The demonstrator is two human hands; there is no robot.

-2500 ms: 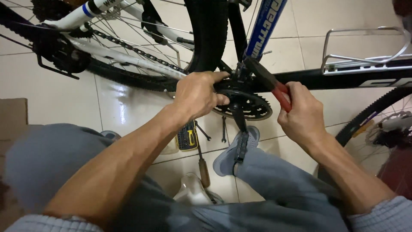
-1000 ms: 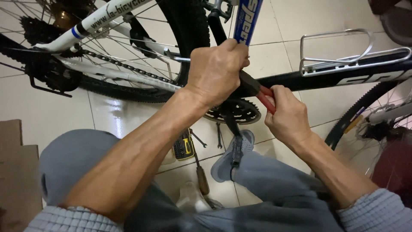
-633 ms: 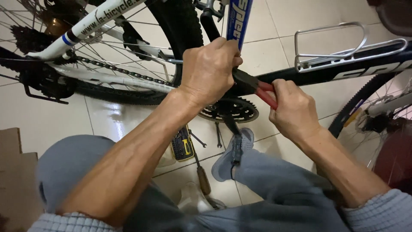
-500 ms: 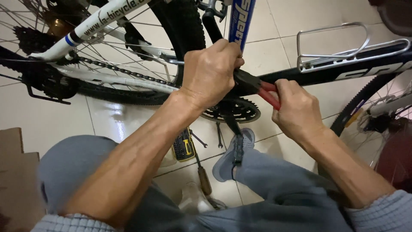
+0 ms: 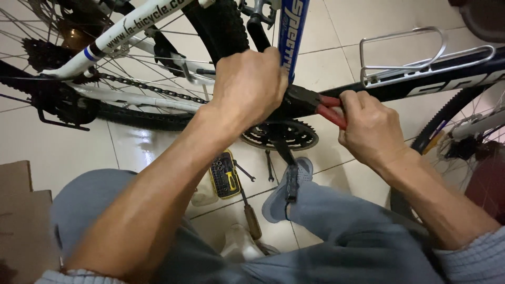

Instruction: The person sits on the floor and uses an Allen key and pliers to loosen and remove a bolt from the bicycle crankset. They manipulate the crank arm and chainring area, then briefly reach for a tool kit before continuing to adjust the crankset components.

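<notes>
Leaning across pale floor tiles [image 5: 68, 152]: dark-framed bicycle [image 5: 421, 87] with a silver wire bottle cage [image 5: 415, 52], toothed black chainrings [image 5: 281, 138] at its centre. Clamping around the frame junction just above those chainrings: left hand [image 5: 250, 87], grip closed tight. Squeezing red-handled black steel pliers [image 5: 315, 105] there: right hand [image 5: 371, 129], grip wrapped on the handles. Likely handling stiff and fairly heavy, greasy near the jaws; best taking hold far back on the red sleeves. Lying open on the floor below: small yellow-and-black bit case [image 5: 225, 174], holding rows of driver bits.
</notes>
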